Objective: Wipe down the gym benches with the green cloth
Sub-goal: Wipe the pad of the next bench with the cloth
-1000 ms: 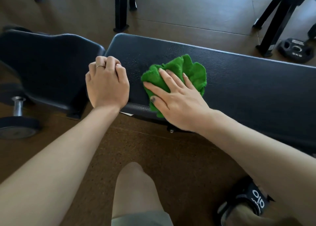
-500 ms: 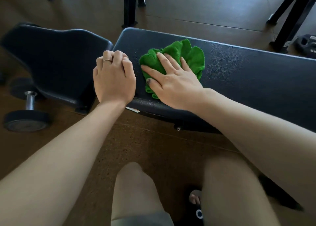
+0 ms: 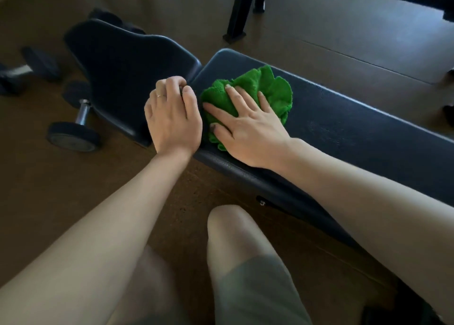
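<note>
Dumbbell [image 3: 73, 128]: lower left of frame, on the floor close by my knee; I could kick it if I shuffle
Left hand [image 3: 172, 118]: curled over the gap beside the seat pad [image 3: 122, 61], gripping nothing I can make out; fingers might pinch there
Green cloth [image 3: 260, 91]: centre frame, bunched on the bench pad [image 3: 356, 128], may slide off its near edge
Right hand [image 3: 248, 125]: open, flat on cloth

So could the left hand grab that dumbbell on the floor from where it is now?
Probably not without leaning over. The left hand rests curled at the gap between the bench pads, and the dumbbell lies lower on the floor beyond the seat pad, though nothing blocks the way.
</note>
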Demonstrator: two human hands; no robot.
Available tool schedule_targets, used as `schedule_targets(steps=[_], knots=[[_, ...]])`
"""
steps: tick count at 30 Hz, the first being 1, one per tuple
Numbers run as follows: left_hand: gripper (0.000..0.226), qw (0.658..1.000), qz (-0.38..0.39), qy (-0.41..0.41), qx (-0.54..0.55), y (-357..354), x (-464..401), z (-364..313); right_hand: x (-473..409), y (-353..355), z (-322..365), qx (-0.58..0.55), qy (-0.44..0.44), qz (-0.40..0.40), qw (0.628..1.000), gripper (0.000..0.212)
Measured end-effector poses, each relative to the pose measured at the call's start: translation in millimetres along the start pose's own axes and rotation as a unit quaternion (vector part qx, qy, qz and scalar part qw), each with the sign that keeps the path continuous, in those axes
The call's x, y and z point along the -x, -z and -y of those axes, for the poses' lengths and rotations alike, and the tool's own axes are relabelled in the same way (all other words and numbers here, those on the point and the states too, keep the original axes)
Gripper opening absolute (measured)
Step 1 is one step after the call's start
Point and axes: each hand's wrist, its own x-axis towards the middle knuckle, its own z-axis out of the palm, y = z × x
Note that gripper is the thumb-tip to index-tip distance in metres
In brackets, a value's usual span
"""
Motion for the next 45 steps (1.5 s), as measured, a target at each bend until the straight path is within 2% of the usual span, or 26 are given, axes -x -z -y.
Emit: schedule_targets(steps=[2,4,5,8,13,15,21,28,31,35,38,42,45], knots=[[0.036,0.984,0.029,0.151,0.092,6.0,-0.6,17.2,25.0,-2.0,-0.2,0.002,0.029,-0.001,1.000,0.053],[0.036,0.906,0.075,0.319,0.268,13.0,-2.9,33.3,40.2,-3.9,-1.5,0.013,0.050,0.002,0.999,0.054],[0.038,0.871,0.085,0.359,0.323,15.4,-2.6,38.8,39.8,-3.4,-2.0,0.020,0.059,0.002,0.998,0.054],[0.044,0.841,0.109,0.373,0.377,16.0,-4.4,36.3,12.1,0.3,6.0,0.021,0.080,0.003,0.997,0.053],[0.062,0.743,0.157,0.415,0.501,17.3,-4.0,48.7,-61.7,-0.2,37.5,0.016,0.102,-0.007,0.995,0.052],[0.064,0.736,0.171,0.414,0.508,18.5,-5.0,54.7,-63.0,-1.4,40.5,0.014,0.093,-0.015,0.995,0.052],[0.063,0.731,0.192,0.413,0.508,19.1,-12.8,45.8,17.6,-9.4,25.2,0.073,0.129,-0.014,0.989,0.061],[0.072,0.702,0.270,0.423,0.505,24.3,-20.7,59.9,-44.2,-12.0,58.5,0.054,0.094,-0.040,0.993,0.055],[0.073,0.681,0.269,0.441,0.520,26.8,-24.2,57.5,-52.5,-12.6,67.9,0.049,0.075,-0.042,0.995,0.052],[0.081,0.668,0.283,0.437,0.531,27.5,-23.5,55.9,13.0,-18.7,43.5,0.089,0.114,-0.042,0.989,0.060],[0.082,0.667,0.276,0.435,0.538,26.9,-22.9,54.6,38.3,-19.2,25.9,0.112,0.134,-0.027,0.984,0.058],[0.078,0.678,0.271,0.446,0.517,29.4,-24.9,52.9,-1.3,-15.8,40.3,0.095,0.139,-0.040,0.985,0.057],[0.072,0.676,0.253,0.459,0.518,31.4,-26.8,51.0,-46.7,-13.8,62.5,0.045,0.088,-0.049,0.994,0.053]])
